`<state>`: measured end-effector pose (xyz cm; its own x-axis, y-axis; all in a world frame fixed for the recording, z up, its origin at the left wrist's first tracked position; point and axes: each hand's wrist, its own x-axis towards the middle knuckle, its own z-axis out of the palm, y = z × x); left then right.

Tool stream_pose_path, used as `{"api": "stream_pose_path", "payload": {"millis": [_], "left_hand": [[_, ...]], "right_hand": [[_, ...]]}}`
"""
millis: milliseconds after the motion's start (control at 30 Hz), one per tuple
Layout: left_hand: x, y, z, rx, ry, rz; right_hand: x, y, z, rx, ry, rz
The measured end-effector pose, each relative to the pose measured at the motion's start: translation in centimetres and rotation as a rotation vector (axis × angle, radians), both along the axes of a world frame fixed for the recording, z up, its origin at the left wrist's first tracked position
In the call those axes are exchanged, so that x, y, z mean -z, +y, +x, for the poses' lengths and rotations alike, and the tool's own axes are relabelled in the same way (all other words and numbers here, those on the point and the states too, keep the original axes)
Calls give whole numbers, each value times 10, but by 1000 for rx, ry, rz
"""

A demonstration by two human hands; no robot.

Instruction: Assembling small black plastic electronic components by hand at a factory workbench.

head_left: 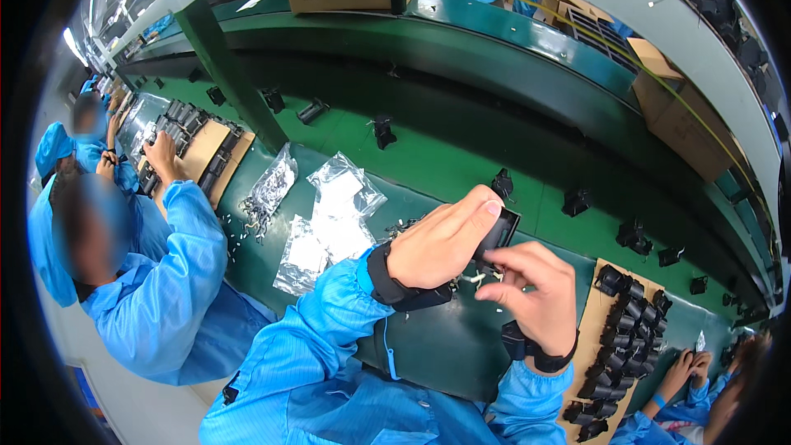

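My left hand [443, 238] is closed around a small black plastic part [498, 234] and holds it up over the dark green bench. My right hand [535, 290] sits just below and to the right, its fingertips pinching a tiny pale metal piece [476, 278] against the underside of the black part. Both wrists wear black straps, and both sleeves are blue. Small loose metal pieces lie on the bench under my hands.
Clear plastic bags [334, 206] of small parts lie on the bench at left. A cardboard sheet [595, 321] holds several black parts at right. More black parts ride the green conveyor [428, 156] behind. Co-workers in blue sit at left [156, 280] and lower right [692, 371].
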<state>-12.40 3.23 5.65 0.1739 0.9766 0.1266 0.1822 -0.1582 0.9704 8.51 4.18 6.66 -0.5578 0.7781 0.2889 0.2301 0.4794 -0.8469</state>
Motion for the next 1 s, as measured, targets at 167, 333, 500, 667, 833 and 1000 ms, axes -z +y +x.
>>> {"api": "stream_pose_path", "payload": {"millis": [167, 333, 500, 667, 833, 1000], "left_hand": [[-7, 0, 0, 104, 83, -65], [3, 3, 13, 161, 28, 465], [12, 6, 22, 309, -33, 507], [9, 6, 24, 317, -103, 470], [11, 6, 25, 368, -82, 484], [11, 7, 17, 479, 10, 470]], "right_hand": [[4, -1, -1, 9, 11, 91], [7, -5, 1, 127, 256, -201], [-4, -15, 9, 14, 334, -399], [-6, -9, 30, -119, 410, -434], [-5, -12, 29, -59, 466, -492], [-3, -5, 34, -75, 513, -606]]}}
